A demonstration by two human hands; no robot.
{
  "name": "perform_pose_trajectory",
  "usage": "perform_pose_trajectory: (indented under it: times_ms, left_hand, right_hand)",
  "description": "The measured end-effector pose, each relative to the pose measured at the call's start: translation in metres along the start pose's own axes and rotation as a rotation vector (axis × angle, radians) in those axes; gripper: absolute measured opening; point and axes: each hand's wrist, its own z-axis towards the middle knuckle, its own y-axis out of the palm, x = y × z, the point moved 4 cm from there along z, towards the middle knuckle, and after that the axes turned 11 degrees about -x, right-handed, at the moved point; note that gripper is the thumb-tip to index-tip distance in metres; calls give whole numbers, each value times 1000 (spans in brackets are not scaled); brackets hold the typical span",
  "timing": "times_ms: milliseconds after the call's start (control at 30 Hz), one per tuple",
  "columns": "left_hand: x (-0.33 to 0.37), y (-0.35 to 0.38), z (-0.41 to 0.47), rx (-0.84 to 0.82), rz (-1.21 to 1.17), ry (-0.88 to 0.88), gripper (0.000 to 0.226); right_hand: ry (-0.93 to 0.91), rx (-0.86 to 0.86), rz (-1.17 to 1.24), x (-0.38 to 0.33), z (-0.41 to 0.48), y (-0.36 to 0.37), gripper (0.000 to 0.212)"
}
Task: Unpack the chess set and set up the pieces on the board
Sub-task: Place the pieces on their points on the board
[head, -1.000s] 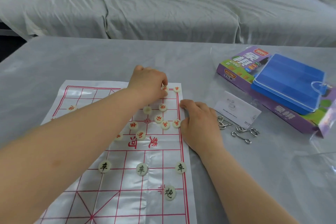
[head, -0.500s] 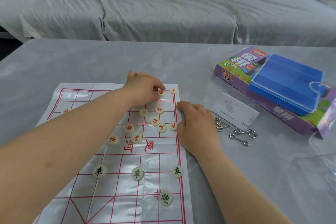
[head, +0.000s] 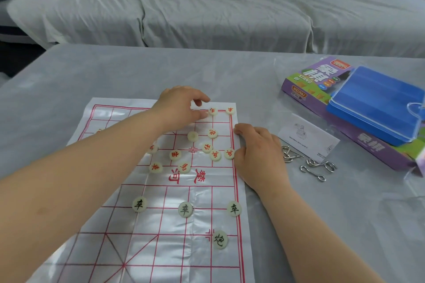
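1. Board (head: 161, 248) lies as a thin, creased sheet on the table (head: 69, 76). Our right hand (head: 257, 156) rests on its right edge with relaxed fingers holding nothing, and we judge it is pinning the sheet flat.
2. Our left hand (head: 181, 110) reaches to the far row, fingers curled just beside a red piece (head: 212, 111). We cannot tell whether they pinch anything.
3. A second red piece (head: 230, 110) sits on the far right corner, so we judge that row is being filled from there.
4. Loose red pieces (head: 215, 155) cluster in the far half, unsorted. The black pieces (head: 185, 209) stand in the near half.
5. Box (head: 305, 85) and blue case (head: 377, 103) lie well to the right, out of the way.
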Motion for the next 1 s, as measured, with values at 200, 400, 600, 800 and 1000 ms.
perform_pose_trajectory:
  times_ms: [200,400,600,800,1000]
  left_hand:
    - [-15,0,-80,-33,29,6,28]
    - [-11,19,-102,-153,214,43,40]
    - [-14,28,-93,-148,250,29,45]
    - [-15,32,-89,-132,244,31,38]
    - [-17,21,-88,-37,183,23,35]
  right_hand:
    - [40,-26,10,-1,2,3,44]
    - [59,-29,-30,-2,3,4,45]
    - [59,-24,-43,-3,1,4,42]
    - [66,-21,-40,-3,2,4,42]
    - [58,-16,-40,-3,2,4,42]
